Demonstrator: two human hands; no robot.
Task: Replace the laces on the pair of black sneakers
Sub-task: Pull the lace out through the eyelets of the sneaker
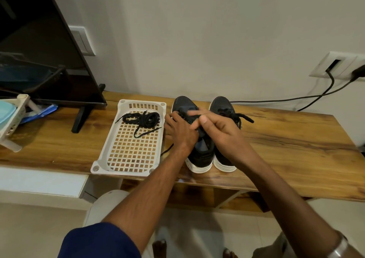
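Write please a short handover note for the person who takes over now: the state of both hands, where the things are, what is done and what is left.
Left hand: holds the left sneaker at its side.
Right hand: fingers curled at that sneaker's laces; motion blur hides the exact pinch.
Right sneaker: stands beside it on the wooden table, still laced and tied.
Bundle of black laces: lies in the white basket, left of the shoes.
Done: nothing visibly finished.
Left: unlace both sneakers, thread the other laces.
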